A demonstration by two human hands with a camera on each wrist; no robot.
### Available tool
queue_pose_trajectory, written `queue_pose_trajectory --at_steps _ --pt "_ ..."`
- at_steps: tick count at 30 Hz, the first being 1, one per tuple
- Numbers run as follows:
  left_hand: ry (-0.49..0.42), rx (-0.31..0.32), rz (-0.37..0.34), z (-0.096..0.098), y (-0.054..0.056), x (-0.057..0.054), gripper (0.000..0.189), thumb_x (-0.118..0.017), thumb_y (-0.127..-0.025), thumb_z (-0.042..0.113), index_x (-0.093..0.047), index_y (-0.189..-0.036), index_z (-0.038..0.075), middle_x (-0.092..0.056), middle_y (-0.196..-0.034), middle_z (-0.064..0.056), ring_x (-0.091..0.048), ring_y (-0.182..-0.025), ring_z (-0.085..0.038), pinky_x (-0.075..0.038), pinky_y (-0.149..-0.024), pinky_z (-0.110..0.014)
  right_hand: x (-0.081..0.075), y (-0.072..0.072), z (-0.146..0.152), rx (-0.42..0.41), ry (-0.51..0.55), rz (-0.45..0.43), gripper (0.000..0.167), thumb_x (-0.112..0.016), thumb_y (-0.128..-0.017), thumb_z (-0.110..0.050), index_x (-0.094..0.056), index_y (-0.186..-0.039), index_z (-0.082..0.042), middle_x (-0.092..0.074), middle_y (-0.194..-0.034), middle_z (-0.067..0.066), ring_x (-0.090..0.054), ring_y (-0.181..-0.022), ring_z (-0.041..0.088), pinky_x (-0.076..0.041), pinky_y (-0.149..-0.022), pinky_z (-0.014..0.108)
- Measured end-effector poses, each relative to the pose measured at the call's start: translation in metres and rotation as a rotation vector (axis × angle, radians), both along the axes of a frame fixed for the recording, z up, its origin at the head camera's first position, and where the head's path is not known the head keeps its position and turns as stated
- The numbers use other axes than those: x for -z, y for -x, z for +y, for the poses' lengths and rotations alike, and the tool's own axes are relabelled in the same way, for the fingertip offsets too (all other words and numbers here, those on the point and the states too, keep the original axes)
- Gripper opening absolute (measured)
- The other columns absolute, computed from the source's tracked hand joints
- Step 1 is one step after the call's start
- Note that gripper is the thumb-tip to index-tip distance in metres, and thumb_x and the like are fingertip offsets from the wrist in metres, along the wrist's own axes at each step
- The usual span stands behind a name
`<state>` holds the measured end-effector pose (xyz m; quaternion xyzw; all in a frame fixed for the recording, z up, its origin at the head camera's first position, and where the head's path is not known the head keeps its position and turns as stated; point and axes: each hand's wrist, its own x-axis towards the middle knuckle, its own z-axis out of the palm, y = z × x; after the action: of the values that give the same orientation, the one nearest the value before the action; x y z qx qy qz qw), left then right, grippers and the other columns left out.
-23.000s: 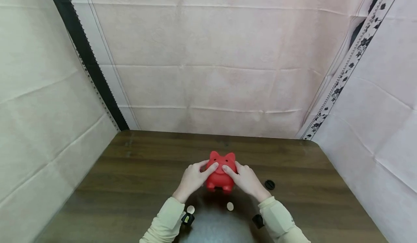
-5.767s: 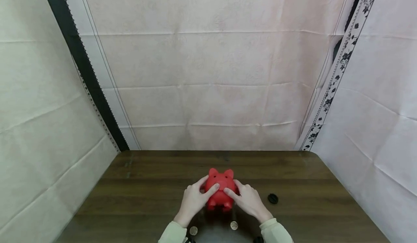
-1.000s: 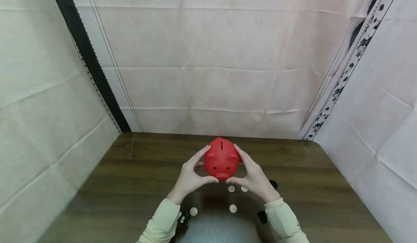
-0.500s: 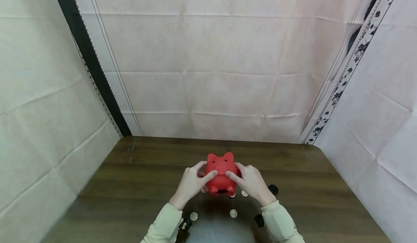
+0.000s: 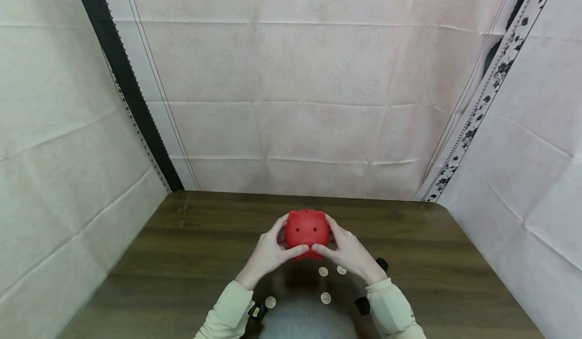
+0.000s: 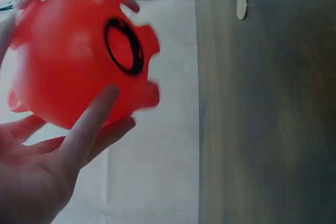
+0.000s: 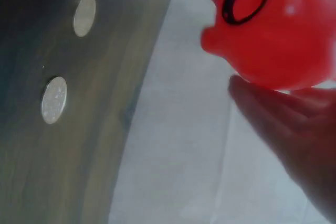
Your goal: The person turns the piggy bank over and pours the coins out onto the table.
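Note:
A red piggy bank (image 5: 307, 229) is held above the table between both hands, its face toward me. My left hand (image 5: 267, 254) grips its left side, with the thumb at the front near the snout. On the other side my right hand (image 5: 353, 254) grips it the same way. Both wrist views show its underside, where a black-rimmed round hole (image 6: 124, 46) lies near the feet. Below it on the table are two coins, a whole one (image 5: 323, 272) and one partly covered (image 5: 341, 270) by the right hand. Another coin (image 5: 326, 298) lies closer to me.
Near the left wrist lies one more coin (image 5: 270, 302). A round black cap (image 5: 382, 264) is partly hidden behind the right wrist. Each wrist wears a black camera. The brown wooden table (image 5: 218, 238) is bordered by white cloth walls (image 5: 291, 127).
Two more coins lie below the piggy bank than 5.8 seconds ago. Within the last second it tipped back, underside showing, then forward again. Both hands kept their grip.

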<state>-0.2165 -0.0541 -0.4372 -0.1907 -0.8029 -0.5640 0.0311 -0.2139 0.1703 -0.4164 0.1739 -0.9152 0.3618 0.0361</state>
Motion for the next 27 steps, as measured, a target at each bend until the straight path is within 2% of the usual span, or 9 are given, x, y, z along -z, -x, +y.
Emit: queue_pose_trajectory --at_steps 4,7,11,15,21,24,27 --pt "-0.023 0.016 0.063 -0.002 0.001 -0.003 0.094 -0.086 -0.072 0.031 -0.03 -0.148 0.037 -0.047 -0.144 0.0 -0.058 -0.119 -0.026 -0.058 -0.088 -0.034 0.0 0.001 0.0 -0.077 0.054 0.076 0.096 -0.078 -0.077 -0.047 -0.023 -0.152 -0.028 -0.057 -0.131 -0.001 -0.062 -0.105 0.014 -0.057 -0.085 0.031" --pt "-0.013 0.032 0.165 -0.003 0.002 -0.004 0.103 -0.088 -0.069 0.023 -0.027 -0.15 0.038 -0.038 -0.15 0.002 -0.052 -0.126 -0.025 -0.057 -0.091 -0.033 0.001 0.002 0.0 -0.131 0.071 0.203 0.104 -0.085 -0.072 -0.035 -0.02 -0.153 -0.03 -0.054 -0.135 -0.002 -0.061 -0.109 0.014 -0.057 -0.087 0.031" --pt "-0.011 0.065 0.334 -0.004 0.003 -0.003 0.108 -0.088 -0.067 0.01 -0.026 -0.152 0.029 -0.027 -0.157 -0.001 -0.043 -0.135 -0.028 -0.054 -0.096 -0.037 0.005 0.003 -0.002 -0.22 0.069 0.393 0.112 -0.088 -0.068 -0.018 -0.017 -0.154 -0.021 -0.039 -0.15 0.005 -0.057 -0.12 0.021 -0.057 -0.091 0.035" --pt "0.04 0.061 0.477 -0.005 0.003 -0.001 0.104 -0.088 -0.066 0.006 -0.029 -0.15 0.023 -0.024 -0.159 -0.004 -0.042 -0.137 -0.029 -0.054 -0.095 -0.04 0.012 0.003 -0.002 -0.281 0.075 0.528 0.11 -0.088 -0.067 -0.008 -0.017 -0.152 -0.009 -0.019 -0.158 0.014 -0.047 -0.13 0.029 -0.057 -0.09 0.04" --pt "0.117 0.029 0.668 -0.006 0.001 0.0 0.102 -0.087 -0.066 0.004 -0.029 -0.149 0.02 -0.024 -0.159 -0.01 -0.042 -0.136 -0.032 -0.057 -0.089 -0.04 0.018 0.004 -0.004 -0.308 0.08 0.701 0.105 -0.087 -0.065 -0.003 -0.02 -0.145 -0.004 -0.018 -0.155 0.021 -0.027 -0.142 0.027 -0.057 -0.089 0.041" --pt "0.124 0.036 0.716 -0.007 0.0 0.001 0.102 -0.086 -0.067 0.002 -0.028 -0.148 0.019 -0.023 -0.158 -0.013 -0.04 -0.136 -0.034 -0.057 -0.089 -0.041 0.018 0.004 -0.005 -0.306 0.07 0.763 0.103 -0.088 -0.064 -0.004 -0.022 -0.143 -0.003 -0.021 -0.153 0.022 -0.024 -0.144 0.025 -0.057 -0.092 0.037" --pt "0.127 0.04 0.722 -0.007 0.0 0.001 0.101 -0.086 -0.067 0.003 -0.028 -0.149 0.019 -0.023 -0.158 -0.013 -0.04 -0.136 -0.033 -0.057 -0.088 -0.042 0.017 0.003 -0.005 -0.3 0.063 0.772 0.104 -0.088 -0.063 -0.005 -0.023 -0.143 -0.003 -0.021 -0.153 0.022 -0.024 -0.144 0.025 -0.057 -0.091 0.037"
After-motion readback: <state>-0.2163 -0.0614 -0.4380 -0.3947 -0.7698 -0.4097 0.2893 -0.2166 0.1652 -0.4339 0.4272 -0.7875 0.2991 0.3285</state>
